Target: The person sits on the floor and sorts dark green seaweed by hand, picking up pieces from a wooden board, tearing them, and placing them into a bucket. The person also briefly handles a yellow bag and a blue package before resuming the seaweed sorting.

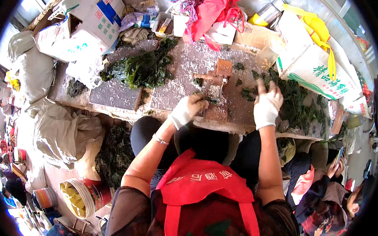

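My left hand [191, 107], in a white glove, has its fingers curled at the near side of a small wooden stand [224, 69]. A dark green bit of seaweed [211, 100] lies at its fingertips; whether the fingers grip it is blurred. My right hand [268, 102], also gloved, is over the table to the right with its fingers spread, beside scattered dark seaweed [294, 104]. Between the hands, a small metal piece [221, 86] stands up on the wooden stand. A larger heap of wet green seaweed [147, 67] lies at the back left.
White grains are strewn over the table [180, 67]. Cardboard boxes [90, 30], a red cloth [210, 16], a steel flask [268, 13] and a printed carton [316, 68] line the back. A bucket [78, 198] stands at lower left. Another person [325, 200] sits at lower right.
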### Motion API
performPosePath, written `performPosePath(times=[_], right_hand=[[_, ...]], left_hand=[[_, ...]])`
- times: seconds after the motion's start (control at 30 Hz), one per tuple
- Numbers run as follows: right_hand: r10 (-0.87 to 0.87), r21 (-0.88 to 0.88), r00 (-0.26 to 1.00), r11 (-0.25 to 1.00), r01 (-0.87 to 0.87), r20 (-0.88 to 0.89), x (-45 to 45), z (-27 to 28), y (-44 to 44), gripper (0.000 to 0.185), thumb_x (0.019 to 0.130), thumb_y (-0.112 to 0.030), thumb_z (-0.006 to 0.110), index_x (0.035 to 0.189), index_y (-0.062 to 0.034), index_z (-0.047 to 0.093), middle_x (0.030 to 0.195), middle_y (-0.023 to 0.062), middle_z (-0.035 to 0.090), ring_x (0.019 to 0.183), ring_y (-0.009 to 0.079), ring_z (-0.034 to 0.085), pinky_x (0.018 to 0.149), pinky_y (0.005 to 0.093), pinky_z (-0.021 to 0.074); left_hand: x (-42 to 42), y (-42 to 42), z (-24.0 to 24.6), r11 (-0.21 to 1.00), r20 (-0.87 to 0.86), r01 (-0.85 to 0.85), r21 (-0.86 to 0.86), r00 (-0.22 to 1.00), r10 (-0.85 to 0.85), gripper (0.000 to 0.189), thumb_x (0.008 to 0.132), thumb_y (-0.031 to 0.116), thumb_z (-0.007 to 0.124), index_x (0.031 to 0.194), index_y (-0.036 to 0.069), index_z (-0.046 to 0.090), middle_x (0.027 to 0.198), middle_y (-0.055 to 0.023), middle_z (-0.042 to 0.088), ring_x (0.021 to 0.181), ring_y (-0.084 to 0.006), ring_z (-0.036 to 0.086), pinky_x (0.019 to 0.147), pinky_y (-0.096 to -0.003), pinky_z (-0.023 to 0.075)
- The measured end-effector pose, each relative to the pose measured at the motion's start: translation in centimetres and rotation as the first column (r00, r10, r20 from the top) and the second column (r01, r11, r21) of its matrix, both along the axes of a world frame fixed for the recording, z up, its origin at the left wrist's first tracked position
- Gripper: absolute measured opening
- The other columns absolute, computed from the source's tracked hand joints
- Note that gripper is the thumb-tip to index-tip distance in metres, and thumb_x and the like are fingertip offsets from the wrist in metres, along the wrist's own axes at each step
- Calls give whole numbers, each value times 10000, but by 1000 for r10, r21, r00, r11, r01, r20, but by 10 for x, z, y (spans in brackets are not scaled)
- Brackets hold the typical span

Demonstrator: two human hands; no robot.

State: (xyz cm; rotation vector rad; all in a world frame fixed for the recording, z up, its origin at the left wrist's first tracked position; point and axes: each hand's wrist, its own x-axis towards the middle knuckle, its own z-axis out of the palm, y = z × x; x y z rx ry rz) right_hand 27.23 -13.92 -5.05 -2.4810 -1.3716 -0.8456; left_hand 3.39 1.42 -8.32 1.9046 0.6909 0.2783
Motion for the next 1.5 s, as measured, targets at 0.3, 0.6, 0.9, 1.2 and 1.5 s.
performPosePath(times=[0.3,0.6,0.9,1.2,1.5], right_hand=[[457,190,452,833,-520,-766,-59,5,-8,166,835,-124,691,982,-48,677,919,202,673,858,349,676,754,404,533],[496,472,501,862,-186,-709,-40,-30,56,102,852,-107,684,934,-51,660,827,174,674,726,267,680,677,357,531],[469,158,703,873,-462,-534,-83,12,-23,238,856,-283,678,937,-63,711,917,94,688,875,296,648,790,405,512],[516,84,647,813,-576,-562,-108,13,-52,383,934,-339,602,1243,-117,553,666,150,642,602,351,658,538,446,510],[407,-111,479,661,-742,-778,-118,9,-82,175,891,-191,580,1022,-104,657,780,158,677,731,332,679,632,413,537]], left_hand=[[7,-13,33,861,-272,364,355,921,-278,336,893,364,640,1007,48,638,891,-224,669,854,-380,659,736,-439,510],[43,4,12,955,248,-243,171,949,196,207,923,176,558,955,-11,642,914,-235,647,865,-388,644,758,-421,487],[-4,-27,0,969,173,14,248,983,-59,205,902,157,551,972,-9,650,804,-172,637,758,-278,646,690,-377,499],[-25,-80,36,928,-89,338,156,941,-327,372,828,158,672,1146,1,559,960,-240,661,928,-385,658,781,-434,510],[-39,-85,78,868,224,111,483,943,-246,230,901,180,609,1061,31,680,1009,-165,691,857,-333,686,771,-370,539]])
